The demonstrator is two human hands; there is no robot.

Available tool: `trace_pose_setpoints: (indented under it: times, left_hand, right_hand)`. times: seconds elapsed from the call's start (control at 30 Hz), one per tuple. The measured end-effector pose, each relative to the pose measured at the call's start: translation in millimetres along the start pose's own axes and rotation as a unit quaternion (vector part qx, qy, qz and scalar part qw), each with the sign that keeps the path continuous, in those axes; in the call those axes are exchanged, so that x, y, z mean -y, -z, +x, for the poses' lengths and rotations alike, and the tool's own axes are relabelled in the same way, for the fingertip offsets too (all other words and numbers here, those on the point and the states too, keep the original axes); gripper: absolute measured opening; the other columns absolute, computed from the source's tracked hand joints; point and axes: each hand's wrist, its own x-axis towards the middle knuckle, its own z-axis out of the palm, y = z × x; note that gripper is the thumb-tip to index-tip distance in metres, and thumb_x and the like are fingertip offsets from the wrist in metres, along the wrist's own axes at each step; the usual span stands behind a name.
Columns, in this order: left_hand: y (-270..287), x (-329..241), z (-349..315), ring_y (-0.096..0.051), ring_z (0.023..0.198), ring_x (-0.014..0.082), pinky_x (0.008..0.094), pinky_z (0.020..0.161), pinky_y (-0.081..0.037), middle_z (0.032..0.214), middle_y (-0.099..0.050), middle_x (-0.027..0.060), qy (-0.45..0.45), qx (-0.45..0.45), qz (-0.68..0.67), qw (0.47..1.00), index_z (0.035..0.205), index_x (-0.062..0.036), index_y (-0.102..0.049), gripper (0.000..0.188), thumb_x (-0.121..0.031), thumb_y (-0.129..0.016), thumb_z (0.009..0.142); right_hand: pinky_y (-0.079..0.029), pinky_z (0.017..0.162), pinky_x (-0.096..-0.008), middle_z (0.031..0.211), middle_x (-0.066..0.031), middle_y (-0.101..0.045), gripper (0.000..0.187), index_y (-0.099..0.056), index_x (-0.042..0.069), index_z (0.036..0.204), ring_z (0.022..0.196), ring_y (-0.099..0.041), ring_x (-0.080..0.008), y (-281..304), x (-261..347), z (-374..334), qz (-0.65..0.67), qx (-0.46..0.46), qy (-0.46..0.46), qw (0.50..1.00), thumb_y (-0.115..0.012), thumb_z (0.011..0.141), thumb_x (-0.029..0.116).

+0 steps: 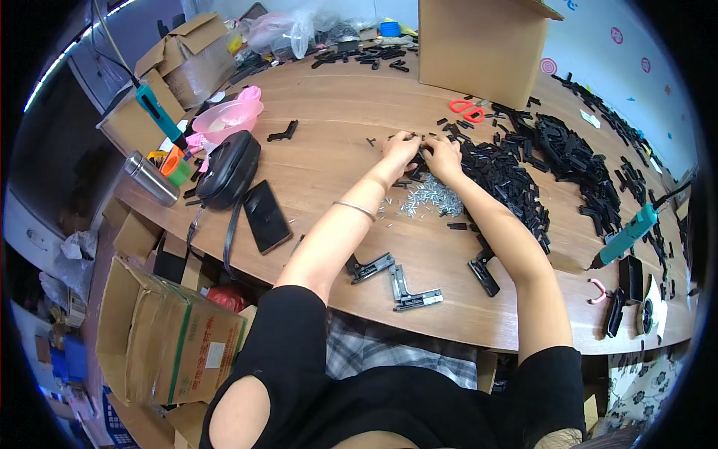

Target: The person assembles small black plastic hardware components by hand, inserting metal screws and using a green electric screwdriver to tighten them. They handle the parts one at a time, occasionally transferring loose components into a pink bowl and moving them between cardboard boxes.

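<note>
Black shirt [449, 404] sits nearest. Just beyond the silver screw pile [435, 198], the left hand [401, 148] and right hand [444, 156] curl over small black parts [421, 162], grip unclear; these look light, stiff, slippery, best pinched mid-length.

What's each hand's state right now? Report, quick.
Left hand: fingers curled beside black parts; grip cannot be told.
Right hand: fingers curled; whether it holds anything cannot be told.

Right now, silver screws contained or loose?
Loose: the silver screws lie in a spread pile on the table beside the black parts, with strays to the left; no container walls show.
</note>
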Motion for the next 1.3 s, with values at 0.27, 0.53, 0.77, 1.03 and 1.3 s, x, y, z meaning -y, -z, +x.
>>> trace_pose_setpoints:
  times: [0.27, 0.53, 0.77, 1.03, 1.3]
  left_hand:
    - [0, -51, -21, -0.015, 0.133, 0.0329, 0.0541, 0.083, -0.048, 0.147, 0.000, 0.0118, 0.021, 0.217, -0.047, 0.975, 0.142, -0.0217, -0.004, 0.081, -0.068, -0.031, 0.082]
    - [40, -77, -39, -0.034, 0.122, 0.0347, 0.0431, 0.075, -0.054, 0.143, -0.012, 0.0205, -0.024, 0.118, 0.006, 0.993, 0.142, -0.0175, -0.005, 0.080, -0.067, -0.027, 0.083]
    - [102, -30, -72, -0.060, 0.063, 0.0150, 0.0263, 0.050, -0.048, 0.102, -0.062, 0.0085, -0.189, -0.095, 0.151, 0.966, 0.123, -0.0086, -0.041, 0.041, -0.026, -0.053, 0.088]
    - [75, 60, -241, -0.049, 0.054, 0.0105, 0.0227, 0.048, -0.040, 0.069, -0.057, 0.0059, -0.274, -0.028, 0.225, 0.935, 0.090, -0.0040, -0.060, 0.017, -0.017, -0.063, 0.080]
    - [32, 94, -281, -0.054, 0.079, 0.0223, 0.0342, 0.063, -0.050, 0.095, -0.043, 0.0088, -0.339, -0.019, 0.366, 0.867, 0.110, -0.0115, -0.059, 0.049, -0.037, -0.071, 0.069]
  right_hand:
    - [-0.040, 0.096, -0.0394, 0.133, -0.0279, -0.034, 0.063, -0.053, 0.022, 0.121, 0.119, -0.042, -0.0386, 64, -28, 24, -0.073, 0.097, 0.071, 0.990, -0.062, 0.059, 0.009]
    - [-0.048, 0.082, -0.0401, 0.109, -0.0221, -0.057, 0.050, -0.054, 0.020, 0.120, 0.098, -0.059, -0.0329, 88, 23, 43, -0.183, 0.111, 0.024, 0.976, -0.053, 0.073, 0.003]
    - [-0.050, 0.080, -0.0371, 0.088, -0.0205, -0.064, 0.023, -0.071, 0.012, 0.090, 0.086, -0.063, -0.0313, 0, 70, 65, 0.012, 0.062, 0.137, 0.989, -0.058, 0.072, 0.005]
    - [-0.051, 0.077, -0.0394, 0.090, -0.0187, -0.064, 0.019, -0.066, 0.003, 0.084, 0.083, -0.063, -0.0323, -39, 105, 53, -0.140, 0.023, 0.088, 0.986, -0.066, 0.068, 0.013]
    - [-0.050, 0.073, -0.0162, 0.095, -0.0070, -0.061, 0.025, -0.055, -0.004, 0.108, 0.080, -0.058, -0.0071, 68, 82, -64, 0.627, 0.265, -0.135, 0.720, -0.056, 0.087, 0.011]
